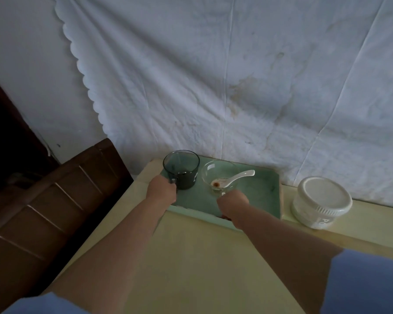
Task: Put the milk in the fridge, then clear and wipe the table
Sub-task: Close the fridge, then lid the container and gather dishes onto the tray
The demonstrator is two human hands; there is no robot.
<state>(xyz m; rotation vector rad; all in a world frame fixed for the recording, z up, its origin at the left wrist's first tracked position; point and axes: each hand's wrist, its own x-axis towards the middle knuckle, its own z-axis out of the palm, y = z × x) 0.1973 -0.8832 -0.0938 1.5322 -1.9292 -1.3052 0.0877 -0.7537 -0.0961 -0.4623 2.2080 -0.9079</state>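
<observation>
Head view: left hand (162,188) grips smoky mug (182,169), right hand (233,201) pinches stained glass bowl (213,171).

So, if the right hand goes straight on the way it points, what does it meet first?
The glass bowl; the right hand seems to grip its near rim. Behind that lies the white spoon, then the wall cloth; depth is unclear.

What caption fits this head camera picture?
Left hand grips the dark mug, right hand holds the glass bowl with its spoon, over a green tray.
</observation>
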